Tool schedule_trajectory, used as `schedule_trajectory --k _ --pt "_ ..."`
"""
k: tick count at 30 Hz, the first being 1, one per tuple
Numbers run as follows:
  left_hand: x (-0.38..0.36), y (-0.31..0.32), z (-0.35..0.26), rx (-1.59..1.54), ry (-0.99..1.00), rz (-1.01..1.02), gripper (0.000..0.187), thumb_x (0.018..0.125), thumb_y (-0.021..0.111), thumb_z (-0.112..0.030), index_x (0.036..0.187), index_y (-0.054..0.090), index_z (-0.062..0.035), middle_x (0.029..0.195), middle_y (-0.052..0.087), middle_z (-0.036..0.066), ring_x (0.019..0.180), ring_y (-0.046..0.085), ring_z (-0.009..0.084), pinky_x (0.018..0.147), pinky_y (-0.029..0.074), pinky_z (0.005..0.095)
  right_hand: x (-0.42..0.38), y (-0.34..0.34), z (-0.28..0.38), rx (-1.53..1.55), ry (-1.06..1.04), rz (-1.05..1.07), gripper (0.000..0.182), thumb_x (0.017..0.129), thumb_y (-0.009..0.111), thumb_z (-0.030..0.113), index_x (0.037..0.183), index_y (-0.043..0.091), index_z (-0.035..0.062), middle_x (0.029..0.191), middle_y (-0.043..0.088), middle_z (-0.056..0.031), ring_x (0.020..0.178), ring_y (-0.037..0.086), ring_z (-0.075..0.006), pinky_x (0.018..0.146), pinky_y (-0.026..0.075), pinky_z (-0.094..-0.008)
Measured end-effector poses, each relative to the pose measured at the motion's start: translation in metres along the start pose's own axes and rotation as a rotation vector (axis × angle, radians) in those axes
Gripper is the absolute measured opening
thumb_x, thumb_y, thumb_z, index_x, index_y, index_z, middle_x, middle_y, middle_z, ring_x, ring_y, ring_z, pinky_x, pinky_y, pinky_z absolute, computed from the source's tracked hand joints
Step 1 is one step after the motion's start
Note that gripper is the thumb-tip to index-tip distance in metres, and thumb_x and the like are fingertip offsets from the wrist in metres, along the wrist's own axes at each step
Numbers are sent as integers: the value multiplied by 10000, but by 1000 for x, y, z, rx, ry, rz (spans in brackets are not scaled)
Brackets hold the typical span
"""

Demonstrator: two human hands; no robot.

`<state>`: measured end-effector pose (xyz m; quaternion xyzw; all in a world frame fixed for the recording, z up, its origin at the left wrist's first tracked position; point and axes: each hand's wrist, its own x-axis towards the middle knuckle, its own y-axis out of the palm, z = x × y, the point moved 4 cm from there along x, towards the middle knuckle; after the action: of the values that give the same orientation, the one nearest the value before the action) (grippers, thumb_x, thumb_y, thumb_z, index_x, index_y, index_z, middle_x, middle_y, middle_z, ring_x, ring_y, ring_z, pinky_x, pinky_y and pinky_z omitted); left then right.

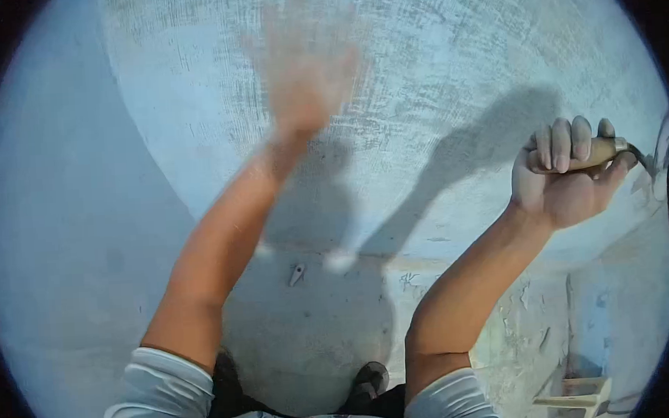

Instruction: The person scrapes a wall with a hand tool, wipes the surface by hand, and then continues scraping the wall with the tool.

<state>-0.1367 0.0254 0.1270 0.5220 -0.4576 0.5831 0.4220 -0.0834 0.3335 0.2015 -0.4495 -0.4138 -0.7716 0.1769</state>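
Note:
My left hand (308,66) is raised against the scratched, pale blue-white wall (207,79); motion smears it so strongly that its fingers and anything in them cannot be made out. On the right, my right hand (567,166) is closed around the light wooden handle (589,155) of a tool, palm turned upward. A metal collar and a thin dark curved shank (636,152) lead from the handle to the right edge, where the tool's far end is unclear. Dust coats the fingers of this hand.
A small pale object (297,274) lies below the wall's lower edge. A shoe (371,377) shows at the bottom centre. At the lower right stand a pale wooden frame (575,399) and a wall with peeling patches (518,328). Arm shadows fall on the wall.

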Motion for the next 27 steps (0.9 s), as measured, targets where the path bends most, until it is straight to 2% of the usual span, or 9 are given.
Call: schedule_trajectory --k 3,6,10,13,15,16,22,25,27 --pt "-108 4 -66 -299 810 572 761 1002 638 -639 1672 449 -333 1765 325 190 1626 261 463 1275 112 751 1 -37 16 191 -25 -177 509 1135 442 580 1100 689 136 746 547 7 530 434 -122 441 319 -245" --pt "-127 4 -27 -406 898 804 742 1030 577 -660 1680 439 -330 1786 285 163 1626 223 498 1270 100 765 13 -60 26 249 -54 -238 511 1132 431 591 1075 673 145 708 525 14 503 407 -118 415 296 -255" --pt "39 -18 -1 -223 223 35 713 1062 515 -670 1695 402 -364 1801 239 191 1641 234 455 1263 163 757 8 -106 48 179 -129 -320 519 1127 430 613 1116 646 141 684 524 5 487 392 -125 403 285 -261" --pt "76 3 -18 -132 -189 -164 627 1108 463 -619 1679 430 -362 1800 251 178 1648 260 385 1260 214 742 8 -123 65 109 -202 -347 512 1129 441 595 1105 658 133 697 543 -10 498 407 -140 416 306 -282" --pt "25 -5 -117 -158 257 250 529 1074 600 -340 1551 601 -114 1680 447 243 1592 336 435 1285 114 731 8 -132 75 178 -257 -335 505 1129 440 590 1104 662 136 699 545 -12 508 420 -144 430 330 -296" --pt "-49 27 -145 -188 799 558 524 1094 557 -343 1548 601 -83 1706 418 233 1597 325 445 1285 124 718 6 -136 78 214 -284 -334 502 1129 439 587 1104 664 138 699 546 -13 513 427 -146 437 342 -303" --pt "-38 -8 -108 -323 1022 814 686 1077 508 -671 1680 431 -353 1814 253 60 1651 250 383 1310 178 686 2 -149 107 235 -355 -340 492 1113 469 596 1115 655 140 716 560 -14 512 434 -151 461 362 -313" --pt "114 -17 -64 -338 375 -101 756 1032 624 -634 1681 447 -289 1795 302 108 1635 243 456 1302 129 686 -1 -146 119 259 -399 -290 502 1122 440 601 1124 649 144 725 575 -8 504 445 -151 462 366 -320" --pt "153 -15 -76 -417 -101 -218 529 1101 549 -377 1561 603 -122 1738 375 220 1614 288 458 1286 117 731 -4 -153 121 202 -449 -321 520 1123 424 613 1123 650 144 721 575 -5 504 446 -152 461 368 -324"
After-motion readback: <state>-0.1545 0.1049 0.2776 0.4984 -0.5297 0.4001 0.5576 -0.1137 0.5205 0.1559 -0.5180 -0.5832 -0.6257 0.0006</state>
